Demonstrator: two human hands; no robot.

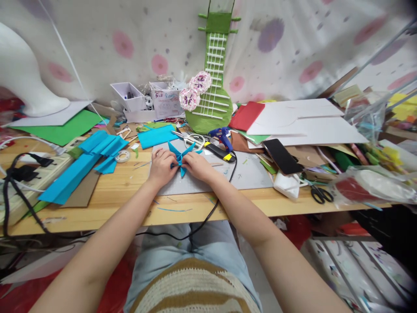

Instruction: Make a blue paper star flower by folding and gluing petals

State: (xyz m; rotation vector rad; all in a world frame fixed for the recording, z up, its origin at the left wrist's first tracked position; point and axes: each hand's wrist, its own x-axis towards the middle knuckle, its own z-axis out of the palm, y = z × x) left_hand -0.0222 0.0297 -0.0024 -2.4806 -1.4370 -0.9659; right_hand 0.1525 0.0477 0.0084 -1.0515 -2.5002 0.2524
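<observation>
Between my hands, over the grey cutting mat [250,174], is a blue paper flower [182,151] with several pointed petals. My left hand [163,165] pinches it from the left, fingertips near its centre. From the right, my right hand [197,166] also closes its fingertips on the middle of the flower. The fingers cover part of the centre. Just behind lie scissors with pale handles [194,140], a yellow and black utility knife [220,152] and a blue glue gun [220,135].
A green guitar-shaped craft [208,104] stands at the back. On the left are blue paper strips [74,171] and a power strip [39,182]. A phone [282,155], black scissors [321,194] and white boards [293,117] lie right. A black cable [208,217] crosses the front edge.
</observation>
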